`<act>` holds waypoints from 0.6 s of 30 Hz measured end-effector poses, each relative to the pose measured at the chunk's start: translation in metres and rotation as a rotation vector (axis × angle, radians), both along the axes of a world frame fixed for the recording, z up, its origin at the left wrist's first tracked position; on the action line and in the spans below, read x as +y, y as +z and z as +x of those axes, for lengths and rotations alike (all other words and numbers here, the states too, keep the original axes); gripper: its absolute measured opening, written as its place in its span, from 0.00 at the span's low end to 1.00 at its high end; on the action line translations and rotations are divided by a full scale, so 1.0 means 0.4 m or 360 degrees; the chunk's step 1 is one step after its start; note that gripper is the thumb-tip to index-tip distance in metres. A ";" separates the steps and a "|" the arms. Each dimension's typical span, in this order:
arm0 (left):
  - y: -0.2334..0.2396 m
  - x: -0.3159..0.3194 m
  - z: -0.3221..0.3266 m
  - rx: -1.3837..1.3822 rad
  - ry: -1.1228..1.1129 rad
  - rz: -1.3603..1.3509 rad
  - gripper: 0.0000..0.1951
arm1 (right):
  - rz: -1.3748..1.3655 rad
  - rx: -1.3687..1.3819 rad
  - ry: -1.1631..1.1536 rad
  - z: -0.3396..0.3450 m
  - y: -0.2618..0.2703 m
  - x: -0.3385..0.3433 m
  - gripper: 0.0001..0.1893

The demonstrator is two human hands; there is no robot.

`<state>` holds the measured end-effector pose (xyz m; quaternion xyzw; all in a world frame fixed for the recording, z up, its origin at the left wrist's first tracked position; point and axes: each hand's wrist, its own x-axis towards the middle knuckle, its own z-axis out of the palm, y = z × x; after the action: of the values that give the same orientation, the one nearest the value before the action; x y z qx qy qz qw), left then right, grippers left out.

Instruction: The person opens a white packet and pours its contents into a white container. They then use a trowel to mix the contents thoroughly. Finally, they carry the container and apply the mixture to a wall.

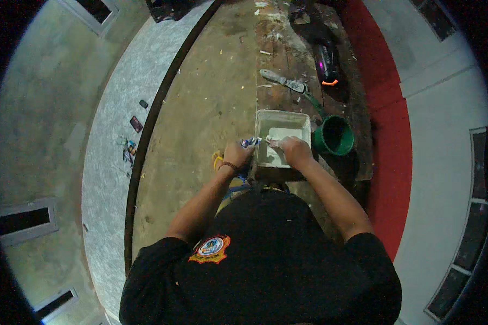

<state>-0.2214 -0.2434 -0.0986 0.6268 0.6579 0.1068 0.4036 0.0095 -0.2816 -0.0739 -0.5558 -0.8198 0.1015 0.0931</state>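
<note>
My left hand (pixel 238 155) grips a crumpled blue-and-white packet or wrapper (pixel 250 141) at the left rim of a rectangular plastic tub (pixel 282 113). A white paste or powder (pixel 282 133) lies in the tub. Over its front right part, my right hand (pixel 297 151) has its fingers bent inward, with white residue on them. Its fingertips point at the packet; whether they pinch something is too small to make out. Close to the tub's right side is a green plastic dipper (pixel 347 140), its inside dark.
The tub stands on a worn wooden bench (pixel 284 97). Farther along it lie a putty knife (pixel 282 80) and a black device (pixel 327 63) with a purple light. Phones (pixel 136 124) and small items (pixel 129 152) rest on the pale ledge at left. A red strip (pixel 390 134) runs beside the bench.
</note>
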 end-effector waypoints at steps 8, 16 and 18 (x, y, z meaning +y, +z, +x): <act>-0.018 -0.074 0.000 -0.0074 0.0113 0.0034 0.27 | -0.0145 0.0119 0.0048 0.071 0.021 -0.057 0.11; -0.086 -0.089 0.009 -0.0068 0.0176 -0.0079 0.26 | -0.0198 0.0044 0.0051 0.067 -0.018 -0.002 0.13; -0.086 -0.088 0.010 -0.0086 0.0156 -0.0041 0.26 | -0.0211 0.0035 -0.0037 0.070 -0.031 0.029 0.12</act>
<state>-0.2175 -0.2785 -0.1330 0.5855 0.6779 0.1350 0.4235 0.0376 -0.2699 -0.0865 -0.5690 -0.8037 0.1608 0.0663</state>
